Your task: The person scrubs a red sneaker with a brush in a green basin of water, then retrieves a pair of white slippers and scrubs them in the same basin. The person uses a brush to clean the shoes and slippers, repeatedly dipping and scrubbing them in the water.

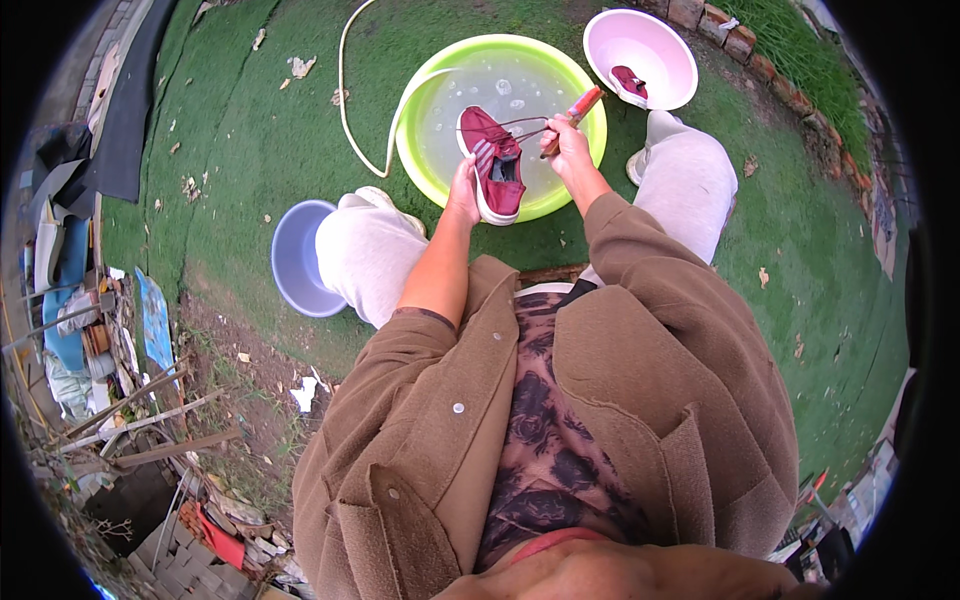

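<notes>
1. Maroon shoe (490,150) up over the lime-green basin (413,165), bubbly water below!
2. Left hand (463,190) clasps its side.
3. Right hand (570,148) grips a red stick-like tool (586,104), laces (532,121) stretching to its fingers.
4. Beyond, pink basin (655,50), second shoe (629,84) inside.
5. Blue basin (298,262) beside the left leg (370,250).

Looking down now at green turf (235,110), carrying a lime-green basin (425,172) well in from the edges and a pink basin (655,30) toward the brick-lined far-right edge. Spotting a blue basin (290,280) toward the near-left edge, plus a pale hose (341,60) curving up to the lime rim.
</notes>
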The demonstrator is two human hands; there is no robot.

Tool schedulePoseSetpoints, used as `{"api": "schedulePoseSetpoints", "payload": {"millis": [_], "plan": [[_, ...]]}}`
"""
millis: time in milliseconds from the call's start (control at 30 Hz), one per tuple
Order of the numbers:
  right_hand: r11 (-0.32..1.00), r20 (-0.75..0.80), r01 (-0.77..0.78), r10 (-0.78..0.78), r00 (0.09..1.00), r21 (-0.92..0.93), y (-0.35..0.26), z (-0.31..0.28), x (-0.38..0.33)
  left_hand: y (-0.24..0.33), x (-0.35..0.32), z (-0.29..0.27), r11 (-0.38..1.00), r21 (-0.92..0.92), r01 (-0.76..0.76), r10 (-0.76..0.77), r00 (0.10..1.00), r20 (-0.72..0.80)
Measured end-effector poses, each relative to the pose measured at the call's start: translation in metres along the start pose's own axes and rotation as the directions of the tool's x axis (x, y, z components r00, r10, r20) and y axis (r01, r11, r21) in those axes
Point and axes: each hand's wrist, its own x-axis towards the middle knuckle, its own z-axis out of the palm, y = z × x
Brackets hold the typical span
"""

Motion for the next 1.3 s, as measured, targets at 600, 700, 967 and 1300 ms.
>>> {"api": "schedulePoseSetpoints", "payload": {"millis": [600,700,967,1300], "plan": [[0.281,-0.238,-0.127,-0.406,0.882,-0.951,0.038,-0.058,0.017,0.008,-0.005,0.002,0.99,-0.036,-0.135,0.133,0.99,-0.041],[0.271,-0.071,0.043,-0.396,0.915,-0.962,0.032,-0.044,0.014,0.012,-0.012,0.009,0.991,-0.057,-0.119,0.116,0.992,-0.059],[0.34,0.373,0.483,-0.341,0.863,-0.807,0.03,0.005,-0.014,0.01,-0.013,0.009,0.999,-0.005,-0.036,0.036,0.999,0.008],[0.204,0.355,0.381,-0.153,0.922,-0.902,0.04,-0.007,-0.013,0.003,-0.002,-0.001,0.997,0.064,-0.048,0.051,0.998,-0.048]]}}
